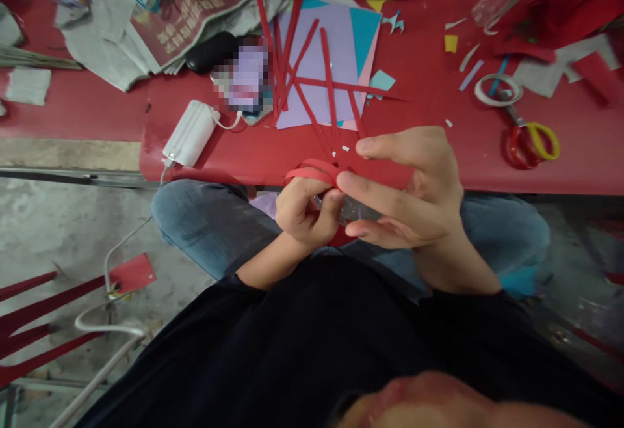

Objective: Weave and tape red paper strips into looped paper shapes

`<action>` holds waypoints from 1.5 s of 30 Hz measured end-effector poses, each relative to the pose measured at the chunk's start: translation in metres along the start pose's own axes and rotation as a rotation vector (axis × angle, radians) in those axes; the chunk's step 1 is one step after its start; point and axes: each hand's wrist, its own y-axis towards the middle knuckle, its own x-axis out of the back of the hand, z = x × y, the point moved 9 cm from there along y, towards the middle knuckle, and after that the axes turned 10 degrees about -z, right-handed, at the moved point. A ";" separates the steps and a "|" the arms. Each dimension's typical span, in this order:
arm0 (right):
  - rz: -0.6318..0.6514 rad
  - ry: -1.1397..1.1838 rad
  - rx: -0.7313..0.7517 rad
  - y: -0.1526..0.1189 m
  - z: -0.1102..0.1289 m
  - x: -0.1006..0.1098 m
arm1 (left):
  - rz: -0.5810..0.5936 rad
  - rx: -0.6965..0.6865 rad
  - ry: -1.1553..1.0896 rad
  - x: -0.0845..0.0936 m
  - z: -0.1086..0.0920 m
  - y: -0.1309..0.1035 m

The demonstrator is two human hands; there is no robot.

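Observation:
Looped red paper strips [312, 171] stand out above my left hand [309, 213], which pinches them between thumb and fingers near the table's front edge. My right hand [414, 187] is just to the right, its fingers spread, one fingertip touching the loops where they cross. Beyond my hands, several loose red strips [329, 83] lie fanned over a stack of purple, blue and pink paper sheets [297, 106].
A white power bank [192, 134] with cables lies left of the sheets, near a black case [212, 52]. Yellow-handled scissors [543, 140] and a tape roll [498, 90] are at the right. Paper scraps and newspaper [104, 38] cover the back of the red table [409, 119].

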 end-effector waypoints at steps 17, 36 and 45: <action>0.052 0.216 -0.089 0.002 -0.009 -0.007 | -0.028 0.121 -0.062 0.000 0.013 -0.006; 0.093 0.234 -0.063 0.003 -0.007 -0.009 | -0.023 0.084 0.030 0.001 0.010 -0.007; 0.136 0.265 -0.045 0.001 -0.005 -0.014 | -0.019 0.156 -0.073 0.004 0.018 -0.010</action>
